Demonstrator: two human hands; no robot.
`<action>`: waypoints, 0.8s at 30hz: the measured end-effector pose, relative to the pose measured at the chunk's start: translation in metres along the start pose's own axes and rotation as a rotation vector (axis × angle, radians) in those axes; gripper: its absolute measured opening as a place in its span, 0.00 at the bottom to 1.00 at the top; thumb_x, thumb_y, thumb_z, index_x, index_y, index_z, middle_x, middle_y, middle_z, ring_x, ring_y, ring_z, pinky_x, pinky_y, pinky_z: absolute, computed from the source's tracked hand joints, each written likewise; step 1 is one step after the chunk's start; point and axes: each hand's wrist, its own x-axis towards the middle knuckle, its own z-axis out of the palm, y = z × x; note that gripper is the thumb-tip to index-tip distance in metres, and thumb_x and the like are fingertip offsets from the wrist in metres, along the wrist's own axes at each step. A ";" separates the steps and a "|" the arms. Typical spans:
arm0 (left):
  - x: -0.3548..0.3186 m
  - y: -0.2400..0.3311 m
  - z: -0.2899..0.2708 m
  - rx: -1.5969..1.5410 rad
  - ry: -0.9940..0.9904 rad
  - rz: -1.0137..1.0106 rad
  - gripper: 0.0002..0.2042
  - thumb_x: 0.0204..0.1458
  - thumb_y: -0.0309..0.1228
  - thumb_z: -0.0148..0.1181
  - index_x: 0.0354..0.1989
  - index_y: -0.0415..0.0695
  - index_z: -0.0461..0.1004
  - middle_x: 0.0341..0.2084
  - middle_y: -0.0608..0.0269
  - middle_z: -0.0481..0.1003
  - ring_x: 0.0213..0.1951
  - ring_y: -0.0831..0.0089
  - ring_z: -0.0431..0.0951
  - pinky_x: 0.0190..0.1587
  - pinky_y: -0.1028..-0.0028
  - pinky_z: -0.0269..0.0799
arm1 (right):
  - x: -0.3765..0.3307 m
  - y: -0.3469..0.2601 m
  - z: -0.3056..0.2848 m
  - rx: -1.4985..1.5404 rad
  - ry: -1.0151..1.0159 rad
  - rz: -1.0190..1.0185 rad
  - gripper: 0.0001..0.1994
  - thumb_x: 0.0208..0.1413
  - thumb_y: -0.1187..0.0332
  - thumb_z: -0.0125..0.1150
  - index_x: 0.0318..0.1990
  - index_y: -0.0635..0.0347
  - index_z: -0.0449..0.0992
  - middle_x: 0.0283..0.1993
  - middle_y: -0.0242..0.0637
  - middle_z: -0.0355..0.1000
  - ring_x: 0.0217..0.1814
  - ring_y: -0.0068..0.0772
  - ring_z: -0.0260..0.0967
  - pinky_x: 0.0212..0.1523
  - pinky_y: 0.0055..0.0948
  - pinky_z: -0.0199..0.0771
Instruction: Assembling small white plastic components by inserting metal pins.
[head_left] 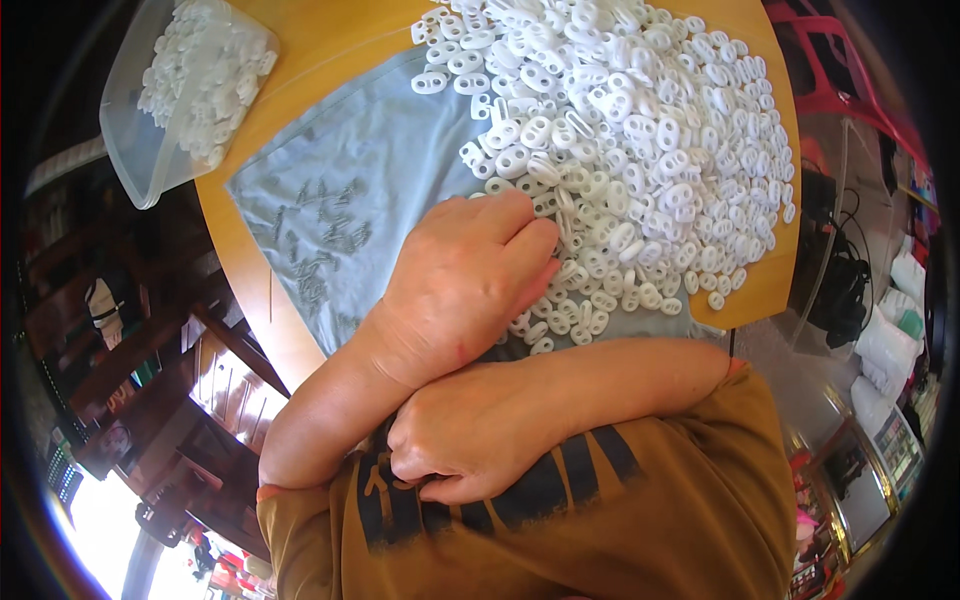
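A large heap of white oval plastic pieces (640,130) with two holes each lies on a grey-blue cloth (370,170) spread over a round wooden table (240,250). My left hand (470,275) rests palm down at the heap's near edge, its fingers together and bent onto the pieces, the fingertips hidden among them. My right hand (455,440) reaches across my body below the left forearm, fingers curled in against my brown shirt (640,510). Nothing shows in it.
Several small grey metal pins (325,235) are scattered on the cloth left of my hand. A clear plastic tub (180,90) with more white pieces sits at the table's far left edge. A red stool (835,65) and bags stand to the right, and dark wooden furniture stands to the left.
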 end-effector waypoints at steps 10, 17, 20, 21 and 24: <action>0.009 0.012 0.001 0.056 -0.139 -0.040 0.05 0.40 0.26 0.55 0.26 0.41 0.65 0.24 0.58 0.66 0.27 0.58 0.71 0.28 0.63 0.65 | 0.002 -0.006 0.000 0.062 -0.074 0.052 0.10 0.46 0.67 0.55 0.22 0.66 0.71 0.25 0.48 0.67 0.29 0.47 0.67 0.32 0.39 0.68; -0.004 0.013 0.000 0.154 -0.137 -0.024 0.06 0.38 0.26 0.54 0.26 0.41 0.66 0.24 0.58 0.67 0.24 0.63 0.72 0.25 0.68 0.68 | 0.006 -0.006 0.001 0.047 -0.177 0.025 0.10 0.54 0.68 0.54 0.26 0.64 0.65 0.27 0.41 0.62 0.29 0.41 0.62 0.31 0.33 0.63; -0.009 0.012 0.004 0.158 -0.093 0.004 0.07 0.38 0.26 0.53 0.26 0.40 0.66 0.23 0.57 0.67 0.23 0.63 0.73 0.24 0.68 0.68 | 0.008 -0.006 0.002 0.074 -0.214 0.056 0.08 0.54 0.69 0.55 0.28 0.63 0.67 0.28 0.41 0.62 0.30 0.41 0.62 0.31 0.33 0.63; -0.011 0.012 0.004 0.159 -0.083 -0.001 0.07 0.38 0.26 0.53 0.26 0.40 0.66 0.23 0.57 0.67 0.23 0.63 0.73 0.24 0.68 0.68 | 0.009 -0.006 0.003 0.072 -0.224 0.059 0.08 0.54 0.69 0.55 0.28 0.63 0.67 0.28 0.41 0.62 0.30 0.41 0.62 0.31 0.33 0.63; -0.017 0.012 0.003 0.047 -0.031 -0.012 0.07 0.38 0.26 0.53 0.27 0.39 0.65 0.24 0.56 0.67 0.24 0.61 0.73 0.25 0.66 0.69 | 0.010 -0.006 0.004 0.085 -0.222 0.068 0.07 0.53 0.69 0.56 0.29 0.63 0.68 0.28 0.40 0.62 0.30 0.40 0.62 0.30 0.33 0.63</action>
